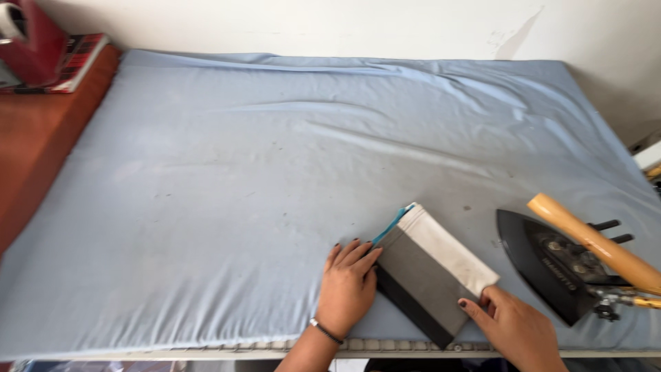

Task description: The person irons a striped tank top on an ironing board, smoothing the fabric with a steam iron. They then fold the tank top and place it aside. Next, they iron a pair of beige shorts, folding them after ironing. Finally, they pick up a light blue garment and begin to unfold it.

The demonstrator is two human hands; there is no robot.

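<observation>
- The iron (561, 265) ran off the right edge, so the far end of its wooden handle (592, 241) was cut off.
- A red thing (31, 38) on a book (76, 65) at the top left corner was cropped and hard to identify.
- Both forearms left the view at the bottom; the right hand (513, 324) was partly cut there.
- The folded cloth (430, 272) lay on the blue sheet (275, 172) near the front edge, between the two hands and just left of the iron.
- The cloth showed three bands: white on the right, grey in the middle, a dark strip on the left, with a teal edge peeking out at its top corner.
- The left hand (348, 286) lay flat, fingers together, pressing against the cloth's left edge without gripping it.
- The right hand's fingertips pinched the cloth's lower right corner; how firmly could not be told.
</observation>
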